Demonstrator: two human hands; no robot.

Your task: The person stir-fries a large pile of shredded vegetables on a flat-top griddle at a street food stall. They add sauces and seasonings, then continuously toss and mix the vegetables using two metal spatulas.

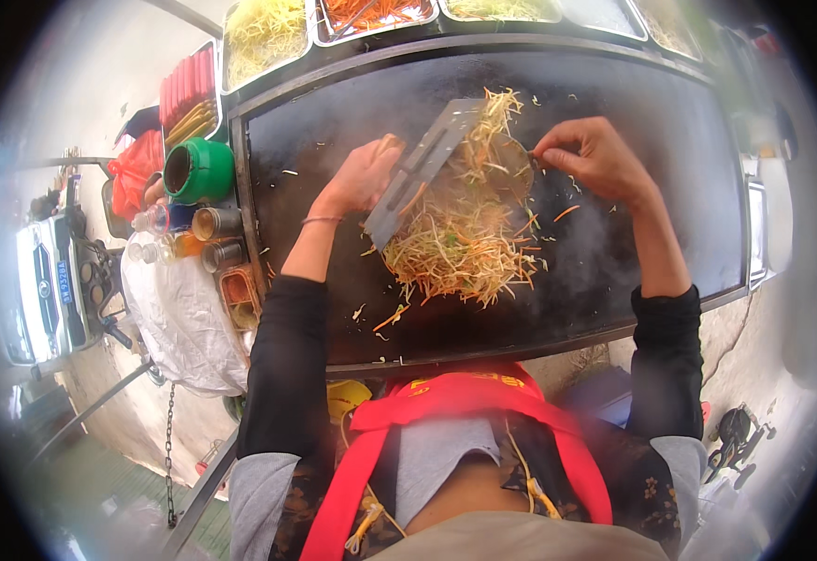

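Note:
My left hand (366, 172) grips the handle of a broad metal scraper (426, 165), whose slotted blade is tilted over a heap of shredded vegetables (461, 256). The heap mixes pale strands, orange carrot and bits of green on the dark flat griddle (310, 294). In my right hand (587, 158) is the end of a round metal utensil (516, 165), partly hidden by steam and strands. A clump of shreds (496, 123) lies between the two tools, above the main heap. Steam blurs the middle of the griddle.
Beyond the griddle's far edge stand trays of yellow shreds (268, 35) and shredded carrot (373, 12). At the left are a tray of red-wrapped sticks (188, 88), a green pot (199, 170), metal canisters (216, 223) and bottles (159, 217). A raised metal rim (464, 357) borders the griddle.

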